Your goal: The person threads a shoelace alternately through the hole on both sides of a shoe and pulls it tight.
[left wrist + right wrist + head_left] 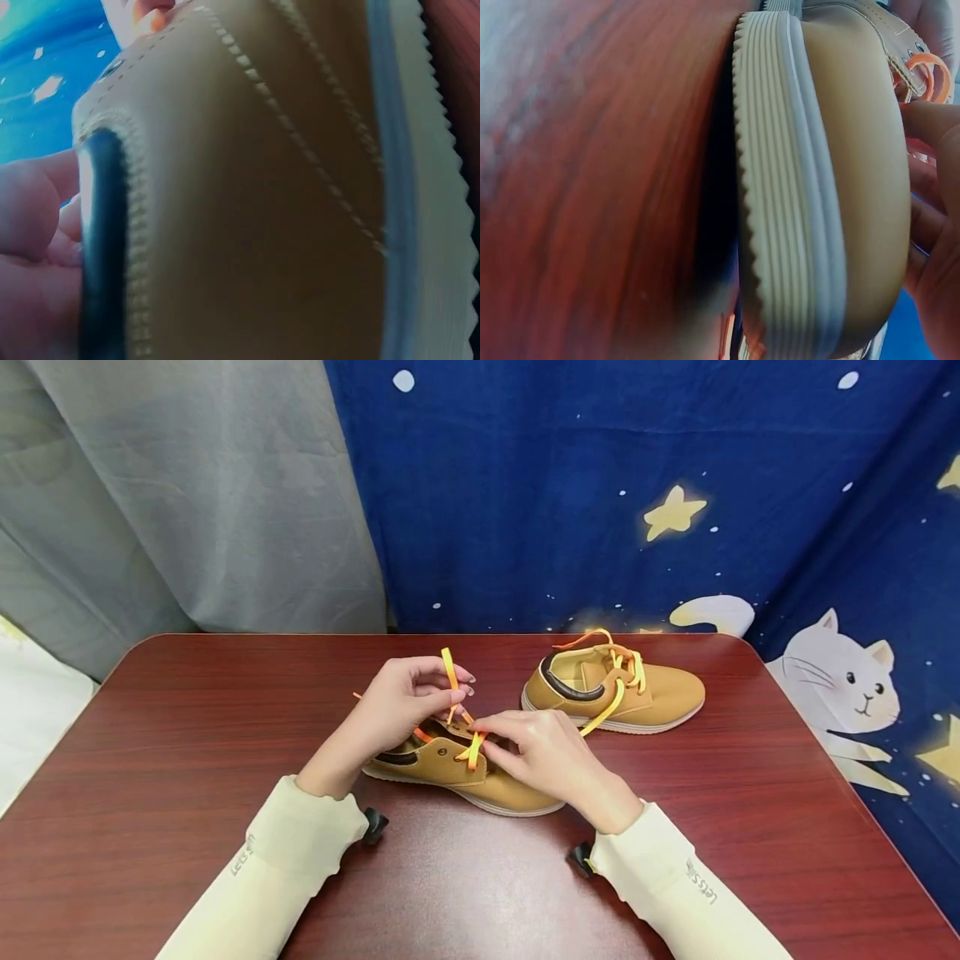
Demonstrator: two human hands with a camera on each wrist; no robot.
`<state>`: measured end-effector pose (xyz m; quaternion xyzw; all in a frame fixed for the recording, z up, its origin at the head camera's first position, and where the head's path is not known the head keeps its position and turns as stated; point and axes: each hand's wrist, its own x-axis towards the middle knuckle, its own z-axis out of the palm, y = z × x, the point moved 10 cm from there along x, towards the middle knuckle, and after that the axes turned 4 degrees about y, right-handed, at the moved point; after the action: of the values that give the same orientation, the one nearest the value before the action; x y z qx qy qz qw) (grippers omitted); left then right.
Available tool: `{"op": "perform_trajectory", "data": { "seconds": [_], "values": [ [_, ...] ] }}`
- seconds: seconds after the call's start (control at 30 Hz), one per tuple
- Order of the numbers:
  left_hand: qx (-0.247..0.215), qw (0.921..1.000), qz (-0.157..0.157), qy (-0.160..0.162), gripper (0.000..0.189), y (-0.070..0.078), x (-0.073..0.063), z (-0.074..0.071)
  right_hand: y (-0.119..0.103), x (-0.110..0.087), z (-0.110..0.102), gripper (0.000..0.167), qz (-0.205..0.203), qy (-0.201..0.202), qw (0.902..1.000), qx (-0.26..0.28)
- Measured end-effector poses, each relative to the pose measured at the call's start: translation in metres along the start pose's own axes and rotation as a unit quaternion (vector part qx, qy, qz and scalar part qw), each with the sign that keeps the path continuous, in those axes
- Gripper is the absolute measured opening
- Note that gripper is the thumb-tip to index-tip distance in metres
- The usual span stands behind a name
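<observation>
A tan lace-up shoe (517, 793) lies on the table, toe to the right, with an orange-yellow shoelace (474, 752) crossing its front eyelets. Above the shoe's opening, my left hand (401, 693) pinches a raised length of this lace between thumb and fingers. My right hand (551, 752) is over the front of the shoe, its thumb and index finger pinching the lace by the crossing. Close up in the left wrist view are the shoe's stitched side (247, 187) and dark collar (105, 240). The right wrist view has the toe (862, 187) and ribbed sole (772, 187).
A matching tan shoe (667, 693) stands behind and to the right, its yellow lace hanging loose over the side. Both rest on a reddish-brown table (187, 760). Grey (225, 493) and blue star-patterned curtains (525, 493) hang behind the table.
</observation>
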<state>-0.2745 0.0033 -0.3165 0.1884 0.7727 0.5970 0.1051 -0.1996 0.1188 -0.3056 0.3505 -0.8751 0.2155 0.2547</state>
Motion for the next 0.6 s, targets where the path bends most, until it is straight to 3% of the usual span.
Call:
{"op": "perform_trajectory", "data": {
  "seconds": [0.1, 0.3, 0.4, 0.6],
  "values": [
    [0.017, 0.9994, 0.021, 0.02, 0.021, 0.002, 0.0, 0.004, 0.001, 0.0, 0.0, 0.018, 0.002, 0.0, 1.0, -0.007],
    [0.027, 0.9977, 0.018, 0.06, 0.014, -0.003, -0.001, 0.008, 0.001, 0.0, -0.001, 0.014, -0.011, 0.006, 0.9999, 0.0],
    [0.04, 0.9957, 0.032, 0.078, 0.012, 0.0, -0.002, 0.007, 0.001, 0.0, -0.001, 0.013, -0.013, 0.01, 0.9999, 0.005],
    [0.079, 0.993, 0.058, 0.066, 0.013, 0.006, -0.003, 0.011, 0.002, -0.001, -0.001, 0.013, -0.009, 0.012, 0.9999, 0.004]
  ]
}}
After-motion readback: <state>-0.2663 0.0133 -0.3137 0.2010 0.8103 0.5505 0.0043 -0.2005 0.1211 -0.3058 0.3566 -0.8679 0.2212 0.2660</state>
